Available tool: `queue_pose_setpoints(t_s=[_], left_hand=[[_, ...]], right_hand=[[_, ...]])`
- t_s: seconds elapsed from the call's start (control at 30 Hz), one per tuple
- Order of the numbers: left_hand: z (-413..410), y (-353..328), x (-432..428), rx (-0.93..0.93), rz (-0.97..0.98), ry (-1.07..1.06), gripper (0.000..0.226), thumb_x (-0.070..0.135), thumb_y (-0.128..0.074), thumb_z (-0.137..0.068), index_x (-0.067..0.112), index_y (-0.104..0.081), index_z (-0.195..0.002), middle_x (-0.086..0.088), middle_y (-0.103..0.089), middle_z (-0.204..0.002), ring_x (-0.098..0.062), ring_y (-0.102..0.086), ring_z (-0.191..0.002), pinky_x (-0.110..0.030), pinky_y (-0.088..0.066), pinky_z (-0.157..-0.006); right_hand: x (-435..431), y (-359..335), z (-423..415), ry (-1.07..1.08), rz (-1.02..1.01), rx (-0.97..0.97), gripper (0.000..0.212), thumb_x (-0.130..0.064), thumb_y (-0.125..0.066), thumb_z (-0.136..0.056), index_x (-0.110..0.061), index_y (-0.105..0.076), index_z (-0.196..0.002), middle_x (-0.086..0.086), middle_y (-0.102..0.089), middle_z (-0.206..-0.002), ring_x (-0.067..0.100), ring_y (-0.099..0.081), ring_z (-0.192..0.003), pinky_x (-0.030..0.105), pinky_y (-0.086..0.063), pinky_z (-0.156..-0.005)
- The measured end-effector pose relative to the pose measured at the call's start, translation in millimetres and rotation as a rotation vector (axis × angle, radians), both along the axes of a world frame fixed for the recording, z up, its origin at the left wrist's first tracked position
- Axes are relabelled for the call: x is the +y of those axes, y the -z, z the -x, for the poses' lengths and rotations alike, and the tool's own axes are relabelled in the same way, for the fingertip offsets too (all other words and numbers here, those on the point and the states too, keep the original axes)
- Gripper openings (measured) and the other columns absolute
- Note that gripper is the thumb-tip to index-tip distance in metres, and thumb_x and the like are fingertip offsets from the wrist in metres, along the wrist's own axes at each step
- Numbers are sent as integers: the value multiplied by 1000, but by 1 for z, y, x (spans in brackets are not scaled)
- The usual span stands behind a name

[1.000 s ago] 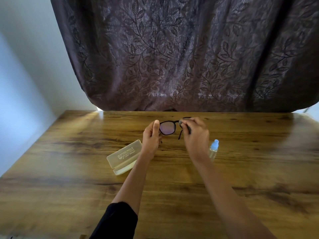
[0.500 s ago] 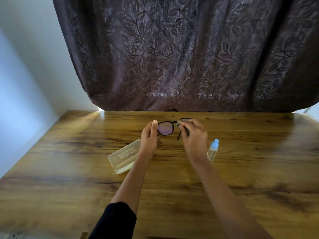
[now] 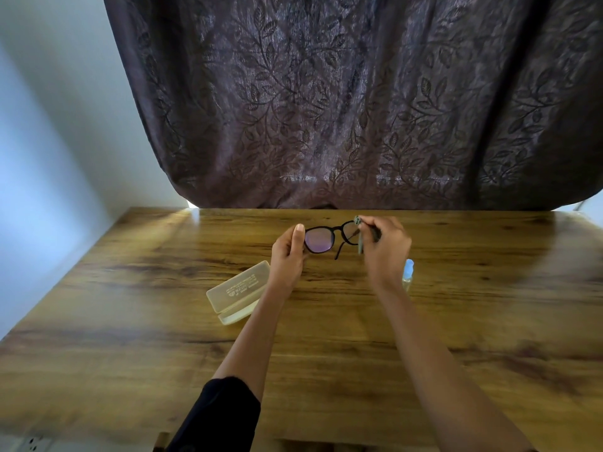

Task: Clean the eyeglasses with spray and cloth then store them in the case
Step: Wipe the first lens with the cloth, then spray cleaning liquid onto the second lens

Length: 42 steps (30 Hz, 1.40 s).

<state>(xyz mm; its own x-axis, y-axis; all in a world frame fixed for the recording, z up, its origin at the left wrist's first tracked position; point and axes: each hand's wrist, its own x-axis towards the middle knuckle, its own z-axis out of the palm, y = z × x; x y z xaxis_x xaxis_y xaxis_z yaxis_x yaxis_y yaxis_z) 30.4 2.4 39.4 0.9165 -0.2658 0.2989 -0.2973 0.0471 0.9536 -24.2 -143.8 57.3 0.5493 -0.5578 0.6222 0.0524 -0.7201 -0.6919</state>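
Black-framed eyeglasses [image 3: 321,239] with purple-tinted lenses are held above the wooden table [image 3: 130,321]. My left hand [image 3: 287,254] grips their left end, thumb up along the rim. My right hand [image 3: 385,252] pinches a small grey cloth [image 3: 360,236] against the right lens. One temple arm hangs down between my hands. A cream eyeglass case [image 3: 239,290] lies shut on the table, left of my left wrist. The small clear spray bottle [image 3: 408,272] with a pale blue cap stands behind my right wrist, mostly hidden.
A dark brown leaf-patterned curtain [image 3: 326,109] hangs behind the table's far edge. A pale wall [image 3: 49,141] runs along the left side. Bare wood spreads to the right and towards me.
My right hand has slid outward to the right lens edge, uncovering more of that lens. My left hand holds the frame much as before.
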Motion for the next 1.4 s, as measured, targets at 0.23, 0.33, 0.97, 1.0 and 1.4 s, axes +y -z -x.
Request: queue_pose_setpoints(t_s=[0.23,0.33,0.97,1.0,1.4], left_hand=[[-1,4,6,-19,22,-58,37,24,-36,-100,21,-39,-63,8,-36,-55,-10,-30,-50,-29,-23,-46],[-2,9,9,-13,39,-76,38,25,-37,-100,26,-42,-62,6,-39,-57,-19,-32,-54,-32,-26,-49],[-2,8,24,112,185,-106,38,21,-34,-101,15,-36,-64,13,-33,-48,-1,-25,-41,-17,-19,-39],[-3,8,25,125,201,-108,38,21,-34,-101,15,-37,-64,14,-34,-47,-1,-25,-41,-16,-19,-39],[-16,-9,39,327,520,-29,44,24,-36,-100,16,-31,-57,10,-33,-41,-3,-26,-31,-15,-20,-33]], right_hand=[[-10,10,12,27,-163,-3,16,-4,-66,-80,-7,-70,-96,5,-67,-92,14,-62,-80,32,-56,-74],[-7,31,21,21,-123,82,14,-5,-66,-81,-9,-70,-94,5,-68,-93,13,-64,-80,32,-57,-73],[7,91,46,31,99,944,26,-6,-57,-85,-20,-60,-107,2,-61,-111,18,-57,-102,33,-48,-90],[6,89,44,32,101,930,26,-7,-57,-85,-20,-59,-106,1,-61,-111,18,-57,-103,33,-48,-90],[-12,27,18,-38,-171,247,47,-12,-56,-88,-19,-43,-132,5,-53,-124,13,-57,-100,29,-54,-82]])
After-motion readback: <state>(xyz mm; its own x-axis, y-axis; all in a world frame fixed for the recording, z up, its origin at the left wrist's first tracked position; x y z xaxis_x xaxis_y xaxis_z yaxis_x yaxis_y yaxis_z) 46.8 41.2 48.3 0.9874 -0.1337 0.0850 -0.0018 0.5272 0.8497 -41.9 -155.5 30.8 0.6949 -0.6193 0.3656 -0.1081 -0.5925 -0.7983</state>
